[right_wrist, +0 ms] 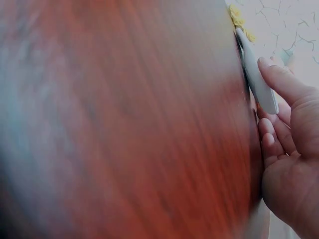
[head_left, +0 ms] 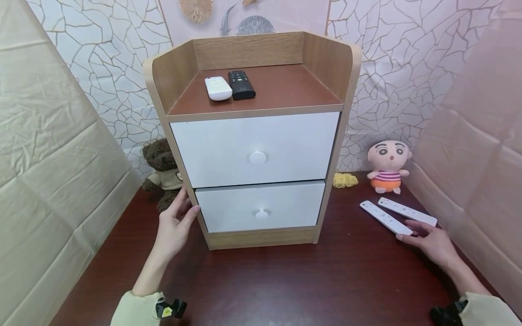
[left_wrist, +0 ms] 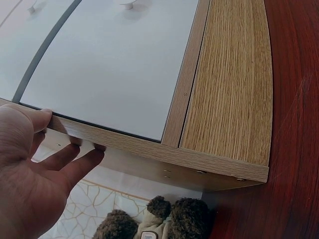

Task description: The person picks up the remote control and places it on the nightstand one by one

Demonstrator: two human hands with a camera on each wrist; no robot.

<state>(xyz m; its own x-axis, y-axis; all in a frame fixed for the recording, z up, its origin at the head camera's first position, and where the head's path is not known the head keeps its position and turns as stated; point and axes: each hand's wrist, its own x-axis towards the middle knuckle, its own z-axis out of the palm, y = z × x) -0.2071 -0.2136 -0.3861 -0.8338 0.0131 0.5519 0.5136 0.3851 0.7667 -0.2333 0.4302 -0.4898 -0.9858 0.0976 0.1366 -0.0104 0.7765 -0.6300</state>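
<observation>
A wooden cabinet [head_left: 263, 237] with two white drawers stands in the middle of the head view; both drawers are closed. My left hand [head_left: 173, 226] holds its left front edge, thumb at the front and fingers against the outer side panel, as the left wrist view also shows. At the right, my right hand [head_left: 434, 244] pinches the near end of a long white remote control [head_left: 385, 217] between thumb and fingers. A second white remote [head_left: 408, 211] lies beside it on the table. On the cabinet top rest a short white remote [head_left: 218, 88] and a black remote [head_left: 241, 85].
A brown teddy bear [head_left: 161, 158] sits behind the cabinet's left side. To the right are a yellow bumpy item [head_left: 345, 180] and a doll in a striped top [head_left: 389, 167]. Beige fabric panels [head_left: 477, 136] flank the dark red table [head_left: 261, 285].
</observation>
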